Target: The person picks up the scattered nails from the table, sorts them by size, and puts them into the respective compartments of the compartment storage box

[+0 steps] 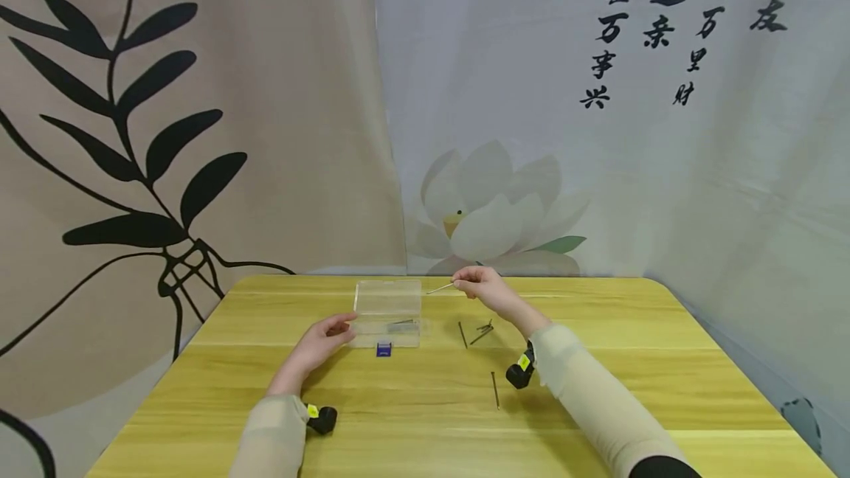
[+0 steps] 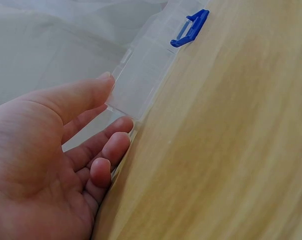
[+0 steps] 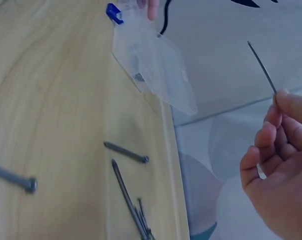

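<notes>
A clear plastic box [image 1: 388,299] lies on the table with its lid raised at the back and a blue latch [image 1: 384,350] at its front. At least one nail [image 1: 403,321] shows inside. My left hand [image 1: 317,345] holds the box's left end, thumb against its corner and the other fingers curled beside it, as the left wrist view shows. To the right of the lid, my right hand [image 1: 488,291] pinches a thin nail [image 3: 262,67] between thumb and forefinger. The nail sticks out toward the box, above the tabletop.
Right of the box, a nail [image 1: 462,335] lies alone beside a small cluster of nails [image 1: 483,333]. Another nail [image 1: 495,391] lies nearer the front. The wooden table [image 1: 412,419] ends at a printed cloth backdrop [image 1: 319,131]. Each wrist carries a black camera [image 1: 322,420].
</notes>
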Demonstrator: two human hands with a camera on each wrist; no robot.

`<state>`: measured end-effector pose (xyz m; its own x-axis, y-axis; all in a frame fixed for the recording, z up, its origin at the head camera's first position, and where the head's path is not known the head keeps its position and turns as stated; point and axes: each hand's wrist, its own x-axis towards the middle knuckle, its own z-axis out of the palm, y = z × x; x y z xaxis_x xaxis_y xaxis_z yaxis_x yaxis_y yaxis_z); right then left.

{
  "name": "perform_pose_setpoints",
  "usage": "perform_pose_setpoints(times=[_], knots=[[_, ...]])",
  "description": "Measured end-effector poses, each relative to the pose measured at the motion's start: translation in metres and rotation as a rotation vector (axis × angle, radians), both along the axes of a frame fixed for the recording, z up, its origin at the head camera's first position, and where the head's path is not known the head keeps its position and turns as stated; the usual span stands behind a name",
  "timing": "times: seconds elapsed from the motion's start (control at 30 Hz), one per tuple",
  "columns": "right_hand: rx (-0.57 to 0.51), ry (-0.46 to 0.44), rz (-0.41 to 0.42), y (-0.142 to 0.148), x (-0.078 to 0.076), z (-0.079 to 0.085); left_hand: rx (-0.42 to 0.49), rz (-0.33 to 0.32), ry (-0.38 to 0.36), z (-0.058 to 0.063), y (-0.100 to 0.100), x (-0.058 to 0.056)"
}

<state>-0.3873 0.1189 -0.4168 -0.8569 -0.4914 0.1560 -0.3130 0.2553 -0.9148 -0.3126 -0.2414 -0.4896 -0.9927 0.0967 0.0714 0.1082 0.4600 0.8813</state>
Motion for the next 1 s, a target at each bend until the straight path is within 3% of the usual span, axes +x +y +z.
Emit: perform_pose_setpoints(times=[0.23,0.53,1.0], knots=[[-0.005,0.001,0.027,-0.022,0.000,-0.003,0.006,-0.001,0.012,0.002,-0.001,0.002],[-0.006,-0.032,-0.034,-0.043,-0.004,-0.021,0.019,0.000,0.021,0.001,0.000,0.000],[0.063,0.014,-0.073,-0.075,-0.007,-0.041,0.009,0.026,0.002,0.004,0.002,0.002]])
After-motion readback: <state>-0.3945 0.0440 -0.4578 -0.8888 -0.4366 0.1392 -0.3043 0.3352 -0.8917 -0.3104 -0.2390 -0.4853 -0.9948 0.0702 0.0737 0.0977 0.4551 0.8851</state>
